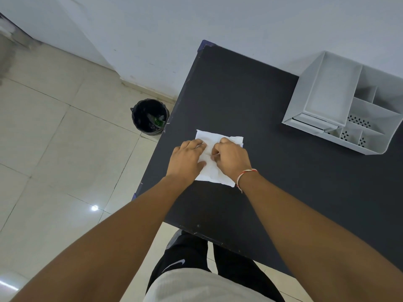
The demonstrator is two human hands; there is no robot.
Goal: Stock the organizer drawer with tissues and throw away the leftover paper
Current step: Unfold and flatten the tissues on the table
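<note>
A white tissue pack (pixel 214 168) lies flat near the left edge of the black table (pixel 250 101). My left hand (pixel 187 159) presses on its left side with the fingers spread over it. My right hand (pixel 232 158) sits on its upper right part, fingers curled and pinching the wrapper at the middle. The white organizer (pixel 305 101) stands at the table's far right, several open compartments on top and its drawer (pixel 314 123) at the front, slightly ajar.
A black bin (pixel 150 117) lined with a dark bag stands on the tiled floor just left of the table, some litter inside. A white wall runs behind the table. My legs are at the table's near edge.
</note>
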